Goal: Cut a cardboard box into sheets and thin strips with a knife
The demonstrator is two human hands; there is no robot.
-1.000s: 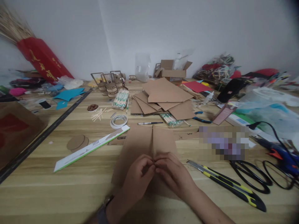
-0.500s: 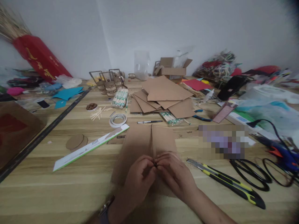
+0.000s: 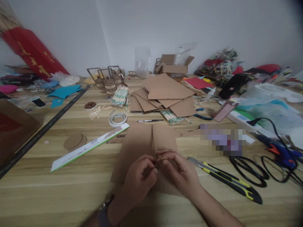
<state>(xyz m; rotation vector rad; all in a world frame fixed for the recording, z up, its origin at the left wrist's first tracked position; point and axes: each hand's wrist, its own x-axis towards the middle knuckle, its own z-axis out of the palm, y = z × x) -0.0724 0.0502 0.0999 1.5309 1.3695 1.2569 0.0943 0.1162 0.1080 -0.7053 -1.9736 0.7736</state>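
A brown cardboard sheet [image 3: 136, 142] lies in front of me, with a slit or fold running down its middle and its edges raised there. My left hand [image 3: 140, 178] is closed, thumb and fingers pinching the cardboard at the near end of that line. Opposite it, my right hand [image 3: 178, 173] pinches the same spot with bent fingers. The fingertips almost meet and hide the bit of cardboard between them. To the right lies a yellow and black utility knife [image 3: 227, 181], its blade extended. A white ruler with a green edge [image 3: 87, 148] rests at the left.
Beyond the sheet are a pen [image 3: 150, 120], white tape rolls [image 3: 118, 119] and stacked cardboard pieces [image 3: 168, 88]. Cardboard discs [image 3: 74, 141] lie left of the ruler. A blue glue gun [image 3: 281, 154] with a looped black cable sits at the right. Small stick-covered buckets [image 3: 110, 86] stand at the back.
My right hand's fingers have lifted and loosened slightly at the slit, while the left hand keeps its pinch. The whole view has shifted a little; the tools lie as before.
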